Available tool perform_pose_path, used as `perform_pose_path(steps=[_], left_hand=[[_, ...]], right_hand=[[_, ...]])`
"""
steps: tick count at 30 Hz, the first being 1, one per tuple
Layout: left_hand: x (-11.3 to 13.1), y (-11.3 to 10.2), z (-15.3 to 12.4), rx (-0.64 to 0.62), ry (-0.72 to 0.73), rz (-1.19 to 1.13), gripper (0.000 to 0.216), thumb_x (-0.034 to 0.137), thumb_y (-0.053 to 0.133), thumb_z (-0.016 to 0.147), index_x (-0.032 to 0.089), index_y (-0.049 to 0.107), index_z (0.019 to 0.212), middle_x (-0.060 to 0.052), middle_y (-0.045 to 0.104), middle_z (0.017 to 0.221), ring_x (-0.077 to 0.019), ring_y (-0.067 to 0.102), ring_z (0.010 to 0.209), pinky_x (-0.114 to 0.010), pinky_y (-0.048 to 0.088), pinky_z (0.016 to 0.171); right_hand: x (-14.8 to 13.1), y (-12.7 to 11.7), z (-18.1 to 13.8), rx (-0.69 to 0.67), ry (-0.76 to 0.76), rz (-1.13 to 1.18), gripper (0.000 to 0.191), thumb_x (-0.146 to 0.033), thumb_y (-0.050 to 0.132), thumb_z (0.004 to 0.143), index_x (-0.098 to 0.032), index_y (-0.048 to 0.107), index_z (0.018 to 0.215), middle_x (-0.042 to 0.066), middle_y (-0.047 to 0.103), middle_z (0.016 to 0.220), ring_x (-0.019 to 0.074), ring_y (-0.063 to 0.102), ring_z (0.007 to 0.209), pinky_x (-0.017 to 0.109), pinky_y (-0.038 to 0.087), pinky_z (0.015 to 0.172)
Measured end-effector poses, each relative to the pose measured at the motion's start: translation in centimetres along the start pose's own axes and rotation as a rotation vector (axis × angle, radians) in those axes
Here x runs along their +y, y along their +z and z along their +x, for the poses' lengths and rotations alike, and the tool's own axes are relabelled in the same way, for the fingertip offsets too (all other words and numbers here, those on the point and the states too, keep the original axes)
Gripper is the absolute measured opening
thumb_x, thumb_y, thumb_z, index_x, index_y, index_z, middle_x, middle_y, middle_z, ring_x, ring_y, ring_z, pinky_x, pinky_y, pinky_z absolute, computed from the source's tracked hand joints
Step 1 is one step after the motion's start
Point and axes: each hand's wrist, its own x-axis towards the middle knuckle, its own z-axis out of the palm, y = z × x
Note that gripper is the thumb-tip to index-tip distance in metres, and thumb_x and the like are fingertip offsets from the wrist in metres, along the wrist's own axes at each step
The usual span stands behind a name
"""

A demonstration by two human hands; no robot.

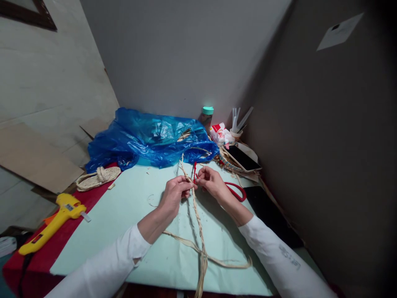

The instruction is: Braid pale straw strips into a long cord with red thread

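My left hand [176, 191] is closed around a braided straw cord [197, 215], whose upper end stands up past my fingers. Below the hand the braid runs down toward me and spreads into loose fibres at the table's front edge. Close beside it, my right hand [211, 180] pinches at a thin red strand [195, 167] that rises between the two hands. The fingertips almost meet, so where the strand touches the braid is hard to see. Just right of my right hand lies a red loop-shaped handle [238, 192], partly covered by the hand.
A blue plastic bag [149, 136] spreads across the back. At left sit a woven straw slipper [98, 179] and a yellow glue gun [51, 223]. A tablet [242, 158] rests on a basket at right, near a green-lidded jar [207, 114] and a black flat object [273, 217].
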Motion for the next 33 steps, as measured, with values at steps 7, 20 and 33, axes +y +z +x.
perform_pose_path(steps=[7, 20, 33], left_hand=[[0.0, 0.2, -0.5, -0.027, 0.010, 0.023, 0.023, 0.021, 0.068, 0.067, 0.011, 0.059, 0.085, -0.007, 0.069, 0.076, -0.0048, 0.041, 0.048, -0.019, 0.031, 0.046], [-0.3, 0.3, -0.7, 0.082, 0.039, 0.101, 0.018, 0.024, 0.066, 0.070, 0.015, 0.052, 0.077, 0.001, 0.059, 0.062, -0.0029, 0.034, 0.044, -0.019, 0.021, 0.043], [-0.2, 0.3, -0.2, 0.093, 0.052, 0.039, 0.019, 0.025, 0.068, 0.066, 0.015, 0.054, 0.074, 0.002, 0.057, 0.060, -0.0038, 0.035, 0.044, -0.020, 0.020, 0.044]], right_hand=[[0.9, 1.6, 0.8, 0.000, 0.153, 0.235, 0.022, -0.020, 0.065, 0.056, -0.018, 0.050, 0.071, -0.007, 0.054, 0.051, 0.0064, 0.044, 0.043, 0.020, 0.032, 0.046], [-1.4, 1.7, -0.6, 0.029, 0.256, 0.528, 0.037, -0.007, 0.079, 0.055, -0.015, 0.056, 0.083, 0.010, 0.073, 0.086, 0.0149, 0.065, 0.065, 0.024, 0.047, 0.054], [-0.9, 1.8, -0.6, 0.042, 0.179, 0.494, 0.039, -0.016, 0.079, 0.058, -0.018, 0.056, 0.090, -0.001, 0.067, 0.066, 0.0114, 0.060, 0.058, 0.022, 0.048, 0.055]])
